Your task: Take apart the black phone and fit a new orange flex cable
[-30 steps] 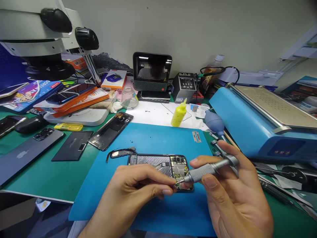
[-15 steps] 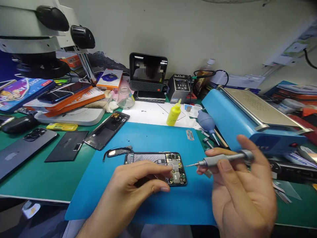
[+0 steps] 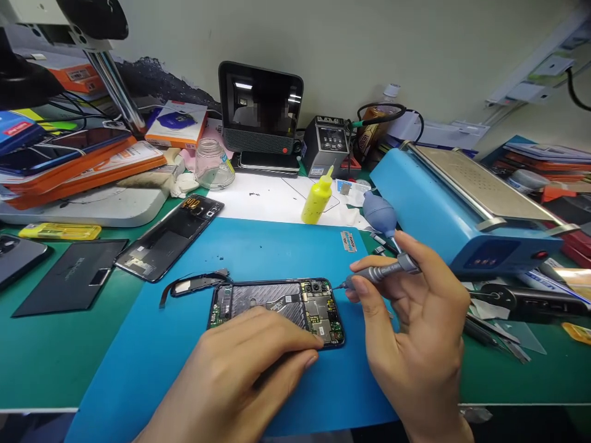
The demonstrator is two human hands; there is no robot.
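An opened phone lies on the blue mat, its battery, circuit board and cameras exposed. My left hand covers part of its near side, thumb and index finger closed at the near edge by the board. In my right hand is a slim grey screwdriver, gripped between thumb and fingers. Its thin tip points left, close to the phone's upper right corner by the cameras; I cannot tell whether it touches. A small dark part with a flex cable rests just left of the phone.
A phone back cover and a flat black panel lie to the left. Behind the mat stand a yellow bottle, a glass jar and a screen device. A blue air blower and blue heating machine stand right.
My right hand has brought the screwdriver left and down to the phone's corner. My left thumb and index finger have closed together at the phone's near edge. The view has shifted.
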